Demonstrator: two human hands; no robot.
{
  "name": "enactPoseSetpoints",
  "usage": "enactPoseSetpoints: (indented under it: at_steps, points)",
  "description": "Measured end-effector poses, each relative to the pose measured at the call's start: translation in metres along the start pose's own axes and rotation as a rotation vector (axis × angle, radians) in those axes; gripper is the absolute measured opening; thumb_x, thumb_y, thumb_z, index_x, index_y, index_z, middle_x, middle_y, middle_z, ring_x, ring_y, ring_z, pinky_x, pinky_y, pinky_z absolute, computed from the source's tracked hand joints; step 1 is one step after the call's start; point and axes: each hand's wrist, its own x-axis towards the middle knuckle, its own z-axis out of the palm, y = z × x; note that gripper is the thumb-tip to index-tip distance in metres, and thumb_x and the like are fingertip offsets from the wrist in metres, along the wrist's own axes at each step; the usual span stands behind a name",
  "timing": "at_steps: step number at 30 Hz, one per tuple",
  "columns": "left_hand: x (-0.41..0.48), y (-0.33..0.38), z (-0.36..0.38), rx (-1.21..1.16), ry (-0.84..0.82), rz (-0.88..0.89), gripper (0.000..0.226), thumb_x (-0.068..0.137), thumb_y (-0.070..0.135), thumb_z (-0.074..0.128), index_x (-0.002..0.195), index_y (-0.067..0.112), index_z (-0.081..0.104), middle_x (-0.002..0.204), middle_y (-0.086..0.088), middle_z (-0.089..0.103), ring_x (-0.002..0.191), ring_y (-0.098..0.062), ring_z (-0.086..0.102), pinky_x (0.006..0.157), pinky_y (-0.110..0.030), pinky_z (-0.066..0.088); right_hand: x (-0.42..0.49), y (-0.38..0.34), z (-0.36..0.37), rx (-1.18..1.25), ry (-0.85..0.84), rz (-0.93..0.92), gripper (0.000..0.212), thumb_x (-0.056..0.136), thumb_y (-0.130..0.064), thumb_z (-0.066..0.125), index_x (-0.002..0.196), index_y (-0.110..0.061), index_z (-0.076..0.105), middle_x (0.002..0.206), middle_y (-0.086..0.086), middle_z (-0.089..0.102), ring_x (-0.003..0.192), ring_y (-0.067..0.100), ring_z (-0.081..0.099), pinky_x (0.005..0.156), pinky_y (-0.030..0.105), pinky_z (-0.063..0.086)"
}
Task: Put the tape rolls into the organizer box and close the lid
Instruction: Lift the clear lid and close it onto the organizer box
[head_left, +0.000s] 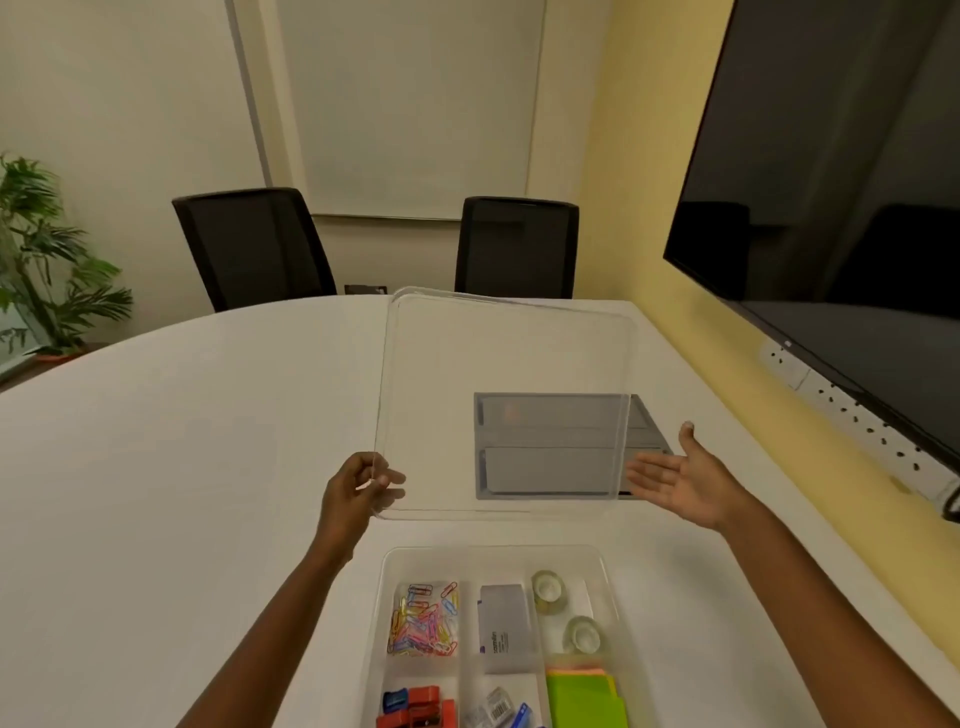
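1. White tabletop is occupied nearest by the clear organizer box; two tape rolls are seen in its right compartment.
2. Beyond, the transparent lid is pinched by the left hand; the right hand is spread flat.

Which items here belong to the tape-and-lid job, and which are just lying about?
Part of the job:
- two tape rolls, already in the organizer box
- clear lid, gripped by the left hand
- right hand, open beside the lid

Lying about:
- paper clips
- green sticky notes
- grey tablet
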Motion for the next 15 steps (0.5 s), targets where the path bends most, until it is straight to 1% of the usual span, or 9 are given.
enactPoseSetpoints:
  at_steps: [1,2,3,4,6,8,11,13,15]
  points:
    - [-0.002,0.001,-0.003,0.03,-0.027,0.027,0.024,0.088,-0.006,0.046,0.077,0.014,0.051,0.08,-0.009,0.065,0.068,-0.018,0.066,0.059,-0.017,0.054,-0.005,-0.007,-0.005,0.05,-0.029,0.048,0.082,0.089,-0.063,0.026,0.119,0.01,0.047,0.1,0.023,0.065,0.093,0.034,0.067,0.088,0.041,0.054]
    - [-0.005,0.002,-0.005,0.056,-0.051,0.048,0.024,0.088,-0.007,0.046,0.077,0.014,0.052,0.08,-0.01,0.065,0.071,-0.021,0.065,0.059,-0.013,0.054,-0.01,-0.011,-0.01,0.064,-0.047,0.083,0.084,0.087,-0.066,0.025,0.112,0.01,0.05,0.09,0.023,0.07,0.078,0.032,0.072,0.073,0.038,0.061]
    - [-0.007,0.003,-0.006,0.078,-0.07,0.065,0.025,0.087,-0.008,0.045,0.077,0.013,0.053,0.079,-0.009,0.066,0.073,-0.021,0.065,0.058,-0.011,0.054,-0.014,-0.014,-0.014,0.06,-0.056,0.113,0.085,0.086,-0.068,0.025,0.107,0.01,0.051,0.081,0.023,0.074,0.068,0.031,0.074,0.057,0.034,0.063]
    - [-0.01,0.003,-0.006,0.101,-0.085,0.081,0.026,0.087,-0.009,0.046,0.077,0.014,0.053,0.079,-0.008,0.067,0.075,-0.021,0.065,0.059,-0.01,0.054,-0.017,-0.014,-0.018,0.052,-0.063,0.142,0.085,0.086,-0.069,0.026,0.106,0.011,0.051,0.076,0.024,0.075,0.064,0.031,0.074,0.048,0.033,0.062]
    - [-0.015,0.004,-0.005,0.144,-0.105,0.118,0.028,0.086,-0.01,0.046,0.078,0.016,0.054,0.078,-0.007,0.068,0.077,-0.02,0.067,0.064,-0.015,0.054,-0.021,-0.011,-0.026,0.032,-0.063,0.184,0.081,0.087,-0.065,0.032,0.105,0.011,0.051,0.072,0.024,0.075,0.06,0.03,0.074,0.042,0.031,0.06]
    - [-0.019,0.004,-0.004,0.171,-0.126,0.153,0.028,0.086,-0.009,0.048,0.078,0.017,0.055,0.079,-0.005,0.069,0.077,-0.014,0.069,0.072,-0.024,0.052,-0.026,-0.007,-0.033,0.005,-0.053,0.223,0.073,0.089,-0.059,0.04,0.103,0.011,0.053,0.069,0.023,0.075,0.056,0.026,0.074,0.039,0.029,0.059]
    - [-0.024,0.007,-0.005,0.191,-0.157,0.197,0.026,0.085,-0.007,0.052,0.077,0.018,0.056,0.072,0.002,0.073,0.078,-0.006,0.071,0.075,-0.022,0.051,-0.034,-0.001,-0.043,-0.009,-0.019,0.231,0.049,0.094,-0.04,0.047,0.106,0.007,0.053,0.066,0.022,0.075,0.051,0.024,0.073,0.038,0.029,0.058]
    - [-0.026,0.008,-0.008,0.168,-0.146,0.21,0.025,0.084,-0.007,0.054,0.076,0.017,0.057,0.07,0.004,0.075,0.081,-0.008,0.07,0.076,-0.02,0.051,-0.039,-0.001,-0.051,0.018,-0.022,0.232,0.038,0.096,-0.029,0.046,0.109,0.006,0.054,0.066,0.02,0.076,0.049,0.022,0.072,0.037,0.028,0.058]
    - [-0.027,0.011,-0.011,0.133,-0.113,0.217,0.027,0.081,-0.011,0.055,0.072,0.014,0.058,0.077,0.0,0.073,0.089,-0.019,0.067,0.078,-0.02,0.051,-0.045,-0.002,-0.057,0.05,-0.043,0.234,0.033,0.095,-0.023,0.048,0.101,0.007,0.058,0.067,0.019,0.076,0.048,0.022,0.072,0.036,0.027,0.057]
